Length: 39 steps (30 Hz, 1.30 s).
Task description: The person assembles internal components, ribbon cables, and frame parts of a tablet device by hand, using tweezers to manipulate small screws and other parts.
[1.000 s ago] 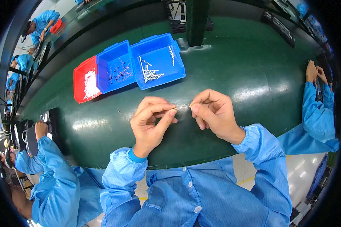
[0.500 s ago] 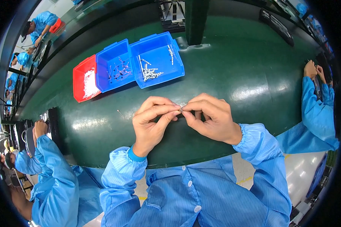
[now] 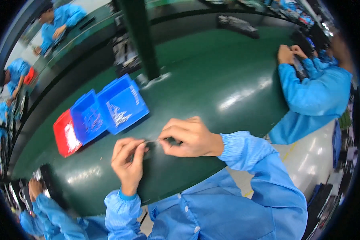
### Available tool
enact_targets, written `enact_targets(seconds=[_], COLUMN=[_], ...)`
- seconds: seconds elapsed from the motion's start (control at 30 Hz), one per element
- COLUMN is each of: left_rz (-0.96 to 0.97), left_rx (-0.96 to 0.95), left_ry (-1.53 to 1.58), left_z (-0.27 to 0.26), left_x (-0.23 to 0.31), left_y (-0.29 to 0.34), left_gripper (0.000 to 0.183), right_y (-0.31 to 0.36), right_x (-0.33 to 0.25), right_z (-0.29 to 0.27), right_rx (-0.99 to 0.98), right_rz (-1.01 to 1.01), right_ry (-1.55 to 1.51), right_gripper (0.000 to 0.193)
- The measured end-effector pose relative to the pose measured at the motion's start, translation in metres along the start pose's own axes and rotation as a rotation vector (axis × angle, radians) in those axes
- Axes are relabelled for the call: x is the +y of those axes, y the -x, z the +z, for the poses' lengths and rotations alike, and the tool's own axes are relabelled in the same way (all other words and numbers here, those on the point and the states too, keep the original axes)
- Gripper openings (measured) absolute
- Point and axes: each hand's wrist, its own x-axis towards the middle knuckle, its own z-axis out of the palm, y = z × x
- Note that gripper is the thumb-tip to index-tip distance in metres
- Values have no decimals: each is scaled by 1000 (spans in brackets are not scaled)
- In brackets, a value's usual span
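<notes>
My left hand (image 3: 128, 162) is closed, with thumb and fingertips pinching one end of a thin, wire-like piece (image 3: 151, 141). My right hand (image 3: 191, 138) pinches its other end between thumb and forefinger. The short pale stretch between the two hands is all that shows of it; the ends are hidden in the fingers. Both hands are above the green table (image 3: 188, 96), close to its near edge. Beyond the left hand stand a red bin (image 3: 60, 136) of white slender parts, a blue bin (image 3: 83, 105) of purplish thin-leaded parts and another blue bin (image 3: 118, 90) of small whitish strips.
A dark green post (image 3: 138, 36) rises behind the bins. A black tray-like object (image 3: 238, 26) lies at the far side. Co-workers in blue sit close by: one sleeve (image 3: 304, 92) at the right, a hand (image 3: 35, 188) at the lower left.
My view has turned and tilted, so the bins now appear lower and further left. My hands have drawn slightly apart, and the thin piece shows stretched between them.
</notes>
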Motion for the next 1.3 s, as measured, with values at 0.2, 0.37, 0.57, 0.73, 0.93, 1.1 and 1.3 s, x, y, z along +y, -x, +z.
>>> enact_targets(seconds=[0.2,0.37,0.57,0.73,0.93,1.1,1.3], left_rz=[-164,-288,-207,-346,-409,-422,-378], left_rx=[-88,-145,-206,-330,-357,-400,-392], left_ry=[64,43,-139,-194,-98,-106,-77], left_z=[-2,14,30,35,37,38,41], left_x=[-8,-5,-10,-3,-5,-4,-8], left_y=[2,5,3,-7,-9,-14,-12], left_gripper=[8,10,11,12,12,11,11], right_y=[0,53,38,17,-7,-26,-38], right_x=[70,255,323,357,361,360,345], right_z=[-80,-236,-330,-351,-324,-302,-275], right_rx=[137,577,816,802,830,904,866], right_rz=[390,786,892,872,873,974,1107], right_ry=[153,487,201,-93,-177,-208,-802], right_gripper=[14,38,81,89,76,35,30])
